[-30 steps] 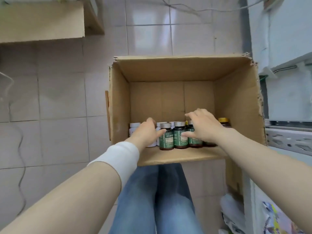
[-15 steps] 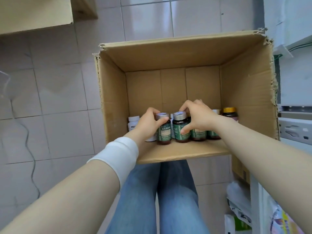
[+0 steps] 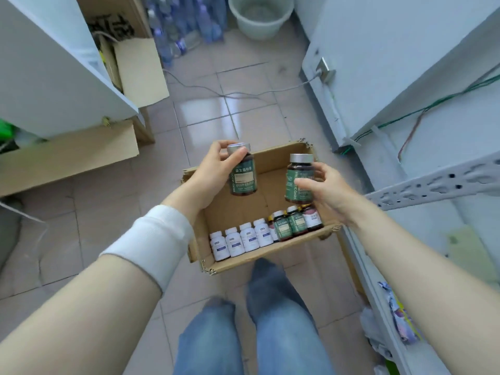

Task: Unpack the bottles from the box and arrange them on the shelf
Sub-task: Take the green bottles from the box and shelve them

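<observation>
An open cardboard box sits on the tiled floor in front of my legs. My left hand grips a brown bottle with a green label and silver cap, lifted above the box. A second green-label bottle is held up in my right hand over the box's right side. Along the box's near wall stand several white bottles and several dark bottles. The grey metal shelf runs along the right.
A white cabinet and flattened cardboard lie to the left. A pale bucket and packs of water bottles stand at the far end. A cable crosses the floor. Bags lie on the low shelf at right.
Both hands closed on a green-label bottle each and lifted them out of the box. The view swung up, and the room beyond now shows.
</observation>
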{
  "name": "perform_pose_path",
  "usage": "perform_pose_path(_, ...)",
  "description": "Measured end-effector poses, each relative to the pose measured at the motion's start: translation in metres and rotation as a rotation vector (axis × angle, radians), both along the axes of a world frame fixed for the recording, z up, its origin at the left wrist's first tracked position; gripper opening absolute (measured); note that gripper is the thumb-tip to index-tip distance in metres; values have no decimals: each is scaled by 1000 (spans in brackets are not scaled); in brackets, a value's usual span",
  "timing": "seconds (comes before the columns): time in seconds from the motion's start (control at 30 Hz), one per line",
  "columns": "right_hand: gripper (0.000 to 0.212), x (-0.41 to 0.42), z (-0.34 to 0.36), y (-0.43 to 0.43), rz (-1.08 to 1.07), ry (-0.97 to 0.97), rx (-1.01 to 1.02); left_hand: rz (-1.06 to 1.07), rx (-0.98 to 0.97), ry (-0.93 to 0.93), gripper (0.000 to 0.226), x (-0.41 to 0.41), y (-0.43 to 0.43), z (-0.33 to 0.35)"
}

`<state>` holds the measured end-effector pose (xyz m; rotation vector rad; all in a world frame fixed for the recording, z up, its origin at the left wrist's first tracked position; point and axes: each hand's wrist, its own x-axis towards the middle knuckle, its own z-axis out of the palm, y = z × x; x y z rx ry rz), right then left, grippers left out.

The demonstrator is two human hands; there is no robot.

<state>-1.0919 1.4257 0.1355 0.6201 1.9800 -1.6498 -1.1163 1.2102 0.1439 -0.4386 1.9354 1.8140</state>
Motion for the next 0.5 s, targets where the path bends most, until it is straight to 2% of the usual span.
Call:
perform_pose_path(0.13, 52, 59, 80, 1, -288, 98, -190, -143, 93, 74, 26, 20, 12, 77)
perform_pose_path(0.3, 33, 145, 155, -1, -475, 217, -318, -345, 195, 160, 25, 62, 41, 155)
perform_pose_path(0.4, 37, 197, 195, 3, -582, 285, -395, -487, 257, 201, 23, 94, 65, 196)
perform_pose_path(0.5, 17, 253, 233, 16, -674, 376, -414, -606, 305, 249, 23, 131, 93, 238)
